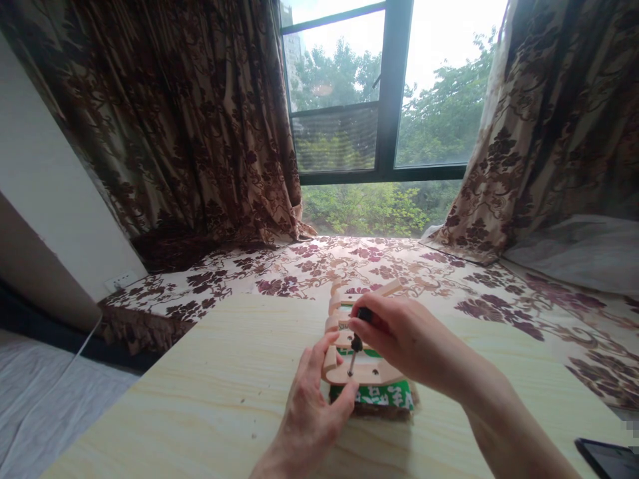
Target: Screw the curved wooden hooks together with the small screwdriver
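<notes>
A wooden assembly (363, 374) of pale rounded slats and side pieces lies on top of a green printed packet or board (382, 395). My right hand (402, 329) is wrapped round the black handle of a screwdriver (356, 344), which stands nearly upright. Its metal tip meets a hole or screw in the nearest slat; the screw itself is too small to make out. Fingers and thumb of my left hand (314, 392) close round the near left corner of the assembly, beside the tip. Another dark hole shows further right in that slat. My right hand hides part of the far slats.
Underneath is a pale wood-grain tabletop (200, 399) with a few small specks. A dark phone-like device (606, 458) lies at the lower right edge. Beyond the table, a floral cloth (299, 269) covers the window ledge, with curtains (214, 120) either side of the window.
</notes>
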The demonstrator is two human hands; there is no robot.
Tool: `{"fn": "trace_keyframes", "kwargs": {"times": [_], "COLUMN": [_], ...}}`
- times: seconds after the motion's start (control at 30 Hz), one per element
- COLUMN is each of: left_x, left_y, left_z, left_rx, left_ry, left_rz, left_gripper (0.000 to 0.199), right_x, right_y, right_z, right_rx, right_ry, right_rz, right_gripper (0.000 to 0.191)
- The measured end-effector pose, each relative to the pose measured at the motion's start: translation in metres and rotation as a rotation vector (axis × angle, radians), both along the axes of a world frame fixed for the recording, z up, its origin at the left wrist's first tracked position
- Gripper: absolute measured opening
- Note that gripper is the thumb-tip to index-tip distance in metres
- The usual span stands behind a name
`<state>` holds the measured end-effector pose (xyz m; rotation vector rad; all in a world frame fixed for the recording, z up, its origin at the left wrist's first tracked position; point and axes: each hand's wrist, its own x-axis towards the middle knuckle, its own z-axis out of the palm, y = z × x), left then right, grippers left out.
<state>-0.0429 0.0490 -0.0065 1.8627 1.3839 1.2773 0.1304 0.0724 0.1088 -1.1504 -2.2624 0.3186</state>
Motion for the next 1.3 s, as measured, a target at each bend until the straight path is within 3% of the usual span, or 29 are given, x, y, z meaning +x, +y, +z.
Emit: {"fn": "trace_keyframes", "kwargs": {"times": [0.13, 0.33, 0.57, 0.77, 1.03, 1.3], "left_x": [-0.0006, -0.0026, -0.0016, -0.0020, -0.0012, -0.0013], "left_y": [0.0019, 0.0019, 0.0007, 0.0018, 0.0012, 0.0025], "left_z": [-0.0019, -0.0057, -0.0007, -0.0038, -0.0028, -0.0035], "left_rx": [0.008, 0.030, 0.039, 0.048, 0.045, 0.039], "left_ry": [0.013, 0.025, 0.018, 0.032, 0.017, 0.013], "left_rz": [-0.001, 0.010, -0.009, 0.033, 0.010, 0.021], "left_gripper": [0.056, 0.056, 0.057, 0.057, 0.057, 0.056], "right_x": [0.0007, -0.0023, -0.0007, -0.0020, -0.0015, -0.0025], "right_y": [0.0000, -0.0067, 0.0013, -0.0067, 0.0016, -0.0019], "right_z": [-0.0005, 0.0025, -0.0012, 0.0027, -0.0011, -0.0025], "right_rx": [0.034, 0.042, 0.046, 0.017, 0.045, 0.080], "right_ry": [-0.012, 0.018, -0.018, 0.016, 0.010, -0.019], "right_rz": [-0.027, 0.082, -0.036, 0.071, -0.023, 0.044], "right_gripper": [0.016, 0.010, 0.016, 0.012, 0.019, 0.014]}}
